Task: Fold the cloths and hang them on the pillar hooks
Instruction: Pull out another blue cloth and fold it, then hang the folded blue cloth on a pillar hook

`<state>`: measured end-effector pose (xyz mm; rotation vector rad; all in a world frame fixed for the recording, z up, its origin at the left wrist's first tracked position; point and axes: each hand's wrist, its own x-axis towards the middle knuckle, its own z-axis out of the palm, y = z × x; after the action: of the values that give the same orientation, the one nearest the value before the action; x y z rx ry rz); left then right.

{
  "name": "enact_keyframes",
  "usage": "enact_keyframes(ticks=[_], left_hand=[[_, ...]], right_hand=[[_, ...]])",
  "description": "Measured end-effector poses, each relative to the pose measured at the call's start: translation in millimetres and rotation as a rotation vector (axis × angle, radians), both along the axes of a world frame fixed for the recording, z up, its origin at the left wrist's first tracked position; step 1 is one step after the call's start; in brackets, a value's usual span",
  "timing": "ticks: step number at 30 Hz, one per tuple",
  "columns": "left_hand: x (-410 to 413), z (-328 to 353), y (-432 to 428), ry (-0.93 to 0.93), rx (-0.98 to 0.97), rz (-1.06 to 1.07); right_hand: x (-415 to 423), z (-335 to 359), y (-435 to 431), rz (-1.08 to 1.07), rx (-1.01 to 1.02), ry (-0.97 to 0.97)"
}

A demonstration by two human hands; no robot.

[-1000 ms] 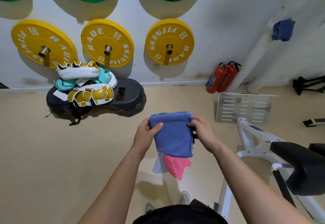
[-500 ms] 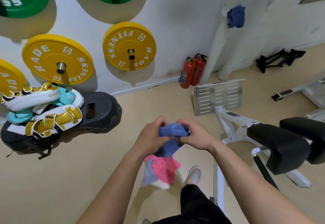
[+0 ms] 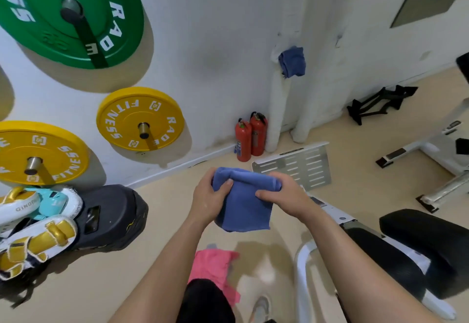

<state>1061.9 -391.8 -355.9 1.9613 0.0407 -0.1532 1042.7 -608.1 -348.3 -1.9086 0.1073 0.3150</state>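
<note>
left hand [image 3: 208, 202] and right hand [image 3: 284, 196] each grip, fingers curled, a top corner of the folded blue cloth [image 3: 243, 203] held in mid-air over the floor, a pink cloth [image 3: 213, 267] below it, another blue cloth [image 3: 291, 62] hanging on the white pillar [image 3: 275, 109].

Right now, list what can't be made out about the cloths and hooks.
Head view: the hook under the hung cloth on the pillar, covered by that cloth.
Head view: top folds of the held blue cloth, wrapped by the left hand and right hand.
Head view: what holds the pink cloth, behind the left forearm; it is blurred too.
</note>
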Motion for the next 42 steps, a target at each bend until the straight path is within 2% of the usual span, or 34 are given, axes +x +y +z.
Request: enact_keyframes(ticks=[5, 8, 12, 17, 22, 24, 29, 33, 37, 40, 42], left_hand=[[59.9, -1.6, -62.7, -0.045, 0.078, 0.014], [99.7, 1.8, -100.7, -0.062, 0.088, 0.009], [164.3, 6.9, -148.7, -0.088, -0.021, 0.011], [277.4, 0.2, -191.8, -0.054, -0.028, -0.067], [379.4, 5.6, -231.5, 0.169, -0.168, -0.178], [410.7, 3.1, -245.5, 0.183, -0.187, -0.213], [487.7, 6.2, -293.9, 0.132, -0.053, -0.263], [537.3, -1.3, -349.3, -0.045, 0.134, -0.411], [594.1, -12.7, -416.1, 0.059, 0.355, -0.524], [625.6, -12.2, -465.1, 0.068, 0.252, -0.368], [646.8, -13.0, -498.6, 0.073, 0.213, -0.336]], right_hand=[[47.4, 2.3, -45.2, -0.274, 0.244, 0.009], [77.8, -1.6, -65.4, -0.417, 0.295, -0.008], [131.2, -1.4, -92.9, -0.475, 0.227, -0.046], [224.8, -8.3, -143.2, -0.464, 0.071, -0.046], [329.1, -3.4, -182.8, -0.613, 0.089, -0.053], [364.2, -0.8, -195.7, -0.642, 0.053, -0.079], [427.7, 0.6, -243.8, -0.652, -0.124, -0.066], [472.6, -4.9, -300.0, -0.642, -0.254, -0.024], [523.2, -19.9, -360.9, -0.648, -0.291, 0.037], [564.8, -33.6, -409.2, -0.660, -0.248, 0.059], [590.9, -42.0, -442.5, -0.655, -0.236, 0.037]])
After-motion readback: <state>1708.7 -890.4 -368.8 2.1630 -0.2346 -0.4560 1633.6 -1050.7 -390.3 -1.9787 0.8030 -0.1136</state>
